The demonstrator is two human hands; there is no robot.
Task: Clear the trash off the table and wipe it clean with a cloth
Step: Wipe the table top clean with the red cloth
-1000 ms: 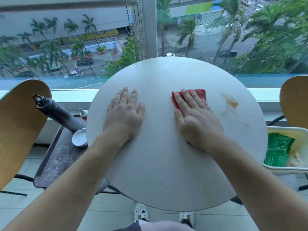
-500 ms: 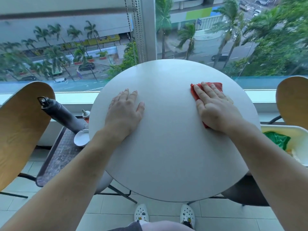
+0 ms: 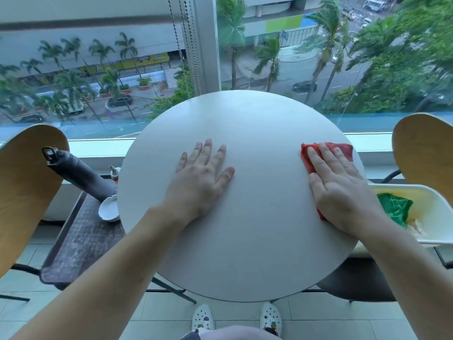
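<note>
Your left hand (image 3: 199, 179) lies flat on the round white surface (image 3: 245, 253), fingers straight and spread wide, palm down near the middle, holding nothing. Your right hand (image 3: 340, 190) is also flat, fingers straight and close together, pressing down on the red cloth (image 3: 326, 149). The cloth sits at the right side of the surface, close to its edge; its far part sticks out past your fingertips and a thin strip shows under the heel of your palm. The rest of it is hidden under the hand.

The two hands are well apart, with bare tabletop between them.

Just off the right edge of the surface, lower down, is a white tray (image 3: 431, 204) with a crumpled green wrapper (image 3: 394, 209) and some pale scraps in it. A wooden chair back (image 3: 426, 153) rises behind the tray.

On the left, a second wooden chair back (image 3: 27, 182) and a dark side table (image 3: 81, 239) carrying a grey bottle (image 3: 81, 173) that looks tilted, a small white dish (image 3: 109, 209) and a small red bottle with a white nozzle cap (image 3: 114, 173), partly hidden by the surface rim.

White clogs (image 3: 202, 317) show on the tiled floor below. A window looks down on a street with palms.
</note>
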